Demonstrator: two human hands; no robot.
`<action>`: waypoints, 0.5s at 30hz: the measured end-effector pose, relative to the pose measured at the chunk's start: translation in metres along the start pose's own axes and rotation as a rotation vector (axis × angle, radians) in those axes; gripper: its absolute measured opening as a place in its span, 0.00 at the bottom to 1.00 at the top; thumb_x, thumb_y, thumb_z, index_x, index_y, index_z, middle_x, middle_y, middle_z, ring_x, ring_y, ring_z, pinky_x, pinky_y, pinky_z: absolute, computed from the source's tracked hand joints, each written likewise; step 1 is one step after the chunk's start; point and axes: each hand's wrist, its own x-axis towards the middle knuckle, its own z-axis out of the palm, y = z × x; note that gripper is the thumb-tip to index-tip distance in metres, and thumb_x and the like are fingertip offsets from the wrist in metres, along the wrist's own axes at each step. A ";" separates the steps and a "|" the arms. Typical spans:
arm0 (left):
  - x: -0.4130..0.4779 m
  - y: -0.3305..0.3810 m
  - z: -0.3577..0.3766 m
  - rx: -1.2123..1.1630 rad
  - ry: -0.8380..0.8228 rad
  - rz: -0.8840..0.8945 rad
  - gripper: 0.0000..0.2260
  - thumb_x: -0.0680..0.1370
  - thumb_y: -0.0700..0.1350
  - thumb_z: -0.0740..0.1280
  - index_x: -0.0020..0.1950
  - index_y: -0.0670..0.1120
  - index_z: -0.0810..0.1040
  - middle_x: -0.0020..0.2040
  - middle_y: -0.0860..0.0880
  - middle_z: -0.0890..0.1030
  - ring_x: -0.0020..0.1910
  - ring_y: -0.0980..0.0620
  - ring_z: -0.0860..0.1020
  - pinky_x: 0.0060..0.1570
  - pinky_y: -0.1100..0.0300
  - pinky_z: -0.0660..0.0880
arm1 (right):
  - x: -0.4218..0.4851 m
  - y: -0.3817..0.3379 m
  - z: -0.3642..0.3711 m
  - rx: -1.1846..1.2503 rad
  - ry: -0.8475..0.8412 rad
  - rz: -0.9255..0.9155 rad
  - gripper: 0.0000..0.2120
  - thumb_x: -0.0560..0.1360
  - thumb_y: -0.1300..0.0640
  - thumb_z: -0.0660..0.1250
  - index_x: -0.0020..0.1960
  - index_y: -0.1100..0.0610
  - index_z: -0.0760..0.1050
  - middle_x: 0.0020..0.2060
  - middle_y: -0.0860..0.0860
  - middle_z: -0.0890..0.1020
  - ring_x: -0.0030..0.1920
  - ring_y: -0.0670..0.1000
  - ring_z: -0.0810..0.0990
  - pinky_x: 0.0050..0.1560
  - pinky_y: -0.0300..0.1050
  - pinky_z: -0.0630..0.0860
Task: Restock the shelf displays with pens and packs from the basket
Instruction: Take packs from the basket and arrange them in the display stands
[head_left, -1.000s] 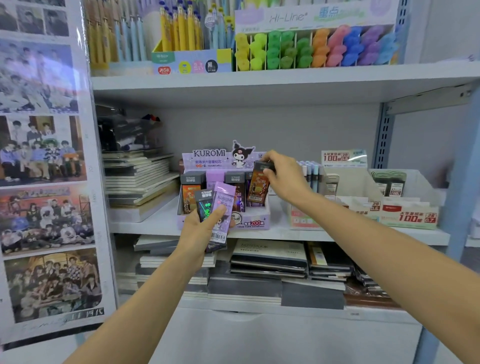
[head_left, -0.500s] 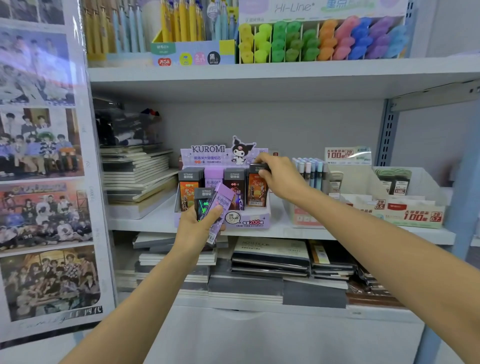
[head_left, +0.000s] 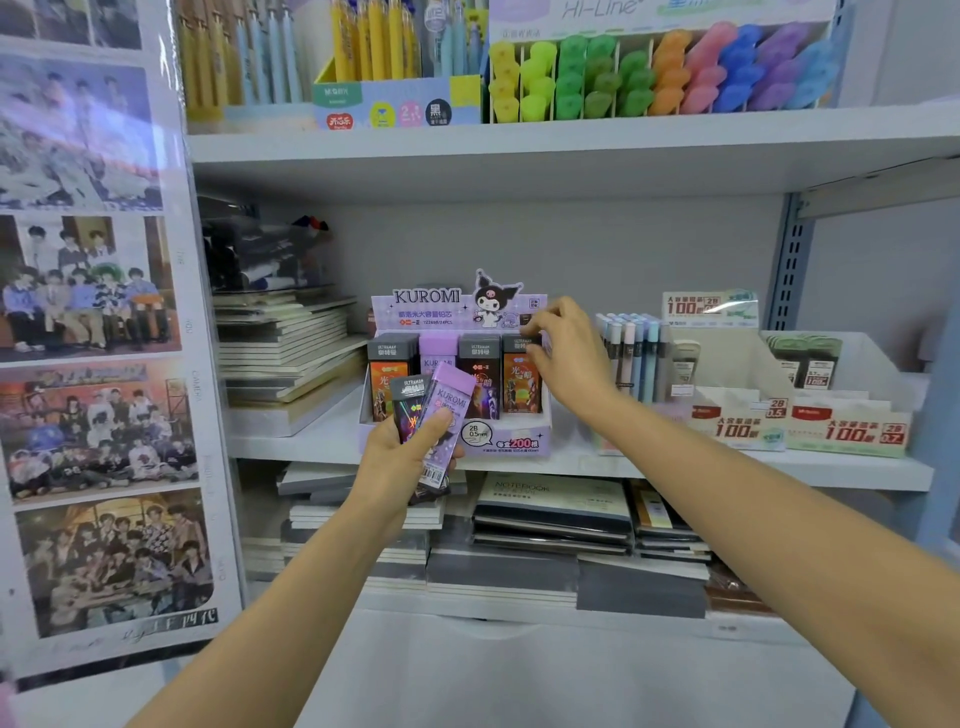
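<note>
Right hand (head_left: 566, 358) is opening, leaving my orange pack (head_left: 521, 382) at 3 o'clock in the box (head_left: 452, 446). Left hand (head_left: 400, 460) is gripping two packs (head_left: 441, 415).

"How many packs are in your left grip (head_left: 402, 457)?"

"Two: one dark pack (head_left: 408, 408) and one purple pack (head_left: 448, 415)."

"And the front-row packs (head_left: 480, 384) in the Kuromi box (head_left: 498, 442)?"

"Four that I can count, three with dark caps and one with a purple cap. How many stand behind them I cannot tell."

"Boxes marked 100 (head_left: 737, 423) on the same shelf?"

"Two."

"Shelf boards (head_left: 571, 150) in sight?"

"Three, one above the other."
</note>
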 end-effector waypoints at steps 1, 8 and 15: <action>-0.001 0.001 0.000 -0.008 -0.003 0.001 0.09 0.77 0.46 0.69 0.56 0.44 0.80 0.41 0.49 0.86 0.37 0.52 0.84 0.34 0.60 0.80 | -0.001 0.001 0.001 -0.026 0.000 -0.005 0.08 0.76 0.63 0.68 0.54 0.59 0.79 0.56 0.52 0.74 0.57 0.50 0.72 0.53 0.40 0.70; -0.011 0.010 0.009 -0.076 -0.015 -0.026 0.13 0.76 0.46 0.70 0.57 0.42 0.79 0.42 0.44 0.85 0.34 0.51 0.84 0.30 0.61 0.79 | -0.001 -0.017 -0.024 0.101 -0.043 0.012 0.11 0.79 0.55 0.64 0.60 0.56 0.77 0.59 0.52 0.74 0.59 0.48 0.72 0.56 0.38 0.68; -0.026 0.018 0.024 -0.082 -0.106 -0.033 0.20 0.69 0.51 0.72 0.57 0.42 0.79 0.42 0.44 0.86 0.37 0.49 0.84 0.37 0.57 0.81 | -0.038 -0.047 -0.037 0.673 -0.469 0.140 0.11 0.77 0.58 0.67 0.58 0.60 0.78 0.46 0.57 0.83 0.39 0.48 0.80 0.37 0.38 0.78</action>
